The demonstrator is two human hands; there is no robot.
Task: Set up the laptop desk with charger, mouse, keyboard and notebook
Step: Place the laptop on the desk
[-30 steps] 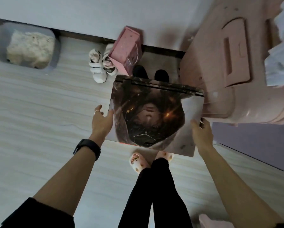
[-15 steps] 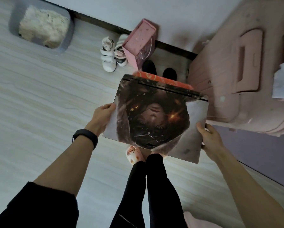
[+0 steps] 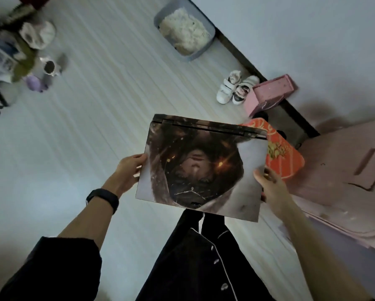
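Partly hidden behind one closed laptop with a dark printed lid (image 3: 200, 168) sits one orange patterned box (image 3: 284, 157). Both the left hand (image 3: 130, 168) and the right hand (image 3: 269, 183) grip its side edges; two white shoes (image 3: 236, 88) stand by the wall.

The stuff at the top left (image 3: 19, 57) is too smeared to identify, and the frame edge chops it. The laptop (image 3: 200, 166) hides most of the orange-red box (image 3: 284, 157), plus the fingers of both hands underneath it.
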